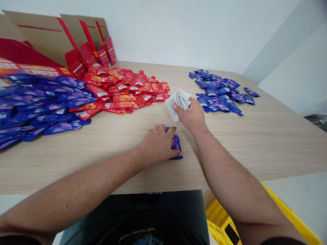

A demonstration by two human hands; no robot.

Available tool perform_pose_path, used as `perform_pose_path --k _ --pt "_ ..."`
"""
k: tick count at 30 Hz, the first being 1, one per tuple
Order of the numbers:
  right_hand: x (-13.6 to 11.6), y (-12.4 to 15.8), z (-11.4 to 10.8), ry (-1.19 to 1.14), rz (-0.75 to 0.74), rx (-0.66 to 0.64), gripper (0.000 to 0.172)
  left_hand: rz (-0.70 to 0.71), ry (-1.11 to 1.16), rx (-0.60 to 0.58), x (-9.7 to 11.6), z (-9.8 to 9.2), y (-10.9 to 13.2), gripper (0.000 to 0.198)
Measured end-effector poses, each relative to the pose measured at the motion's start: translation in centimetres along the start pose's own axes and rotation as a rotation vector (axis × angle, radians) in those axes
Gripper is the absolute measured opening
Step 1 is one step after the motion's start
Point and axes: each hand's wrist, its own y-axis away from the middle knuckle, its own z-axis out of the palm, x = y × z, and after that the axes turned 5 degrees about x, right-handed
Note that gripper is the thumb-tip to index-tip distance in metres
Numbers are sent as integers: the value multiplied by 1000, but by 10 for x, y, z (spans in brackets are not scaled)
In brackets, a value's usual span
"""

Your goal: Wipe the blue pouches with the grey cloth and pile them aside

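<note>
A folded white cloth [180, 98] is gripped in my right hand [192, 115], raised a little over the table. Below and to its left, my left hand [159, 143] rests on a blue-purple packet [176, 144] that lies flat on the table, thumb and fingers at its edges. The hand covers the packet's left part. Farther back on the right lies a loose pile of similar blue packets [217, 90]. A larger heap of blue packets [43, 105] spreads along the left, beside a heap of red and orange packets [127, 90].
Red cardboard boxes [84, 54] with open flaps stand at the back left against the wall. The pale wooden table [255, 143] reaches to its front edge near my body. A yellow crate [219, 217] is below the edge at the right.
</note>
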Motion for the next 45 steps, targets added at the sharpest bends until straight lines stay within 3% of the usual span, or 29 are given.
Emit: perform_pose_path --k 5,11,16,20,24,28,32,37,41,45 --pt "-2 -1 -1 27 -4 -23 40 -54 107 -64 -4 -2 -6 98" --pt "-1 -1 0 38 8 -20 37 -100 348 -45 -19 -1 -9 72" --pt "-2 -1 -2 31 5 -32 38 -304 647 -50 -40 -7 -8 55" --pt "-6 1 -4 -127 36 -32 37 -454 1017 96 -62 -3 -13 35" --pt "-9 6 3 -559 223 -105 47 -542 1198 259 -74 2 -19 32" --pt "-15 15 10 -866 480 -357 55 -477 1229 301 -74 4 -20 35" --pt "-22 25 14 -901 590 -570 54 -379 1221 267 -75 6 -18 31" --pt "-27 28 15 -908 631 -569 56 -402 1259 246 -78 6 -16 31" --pt "-29 24 12 -901 626 -480 64 -417 1242 263 -79 9 -17 9" --pt "-26 22 12 -899 596 -460 66 -380 1232 234 -79 12 -18 14"
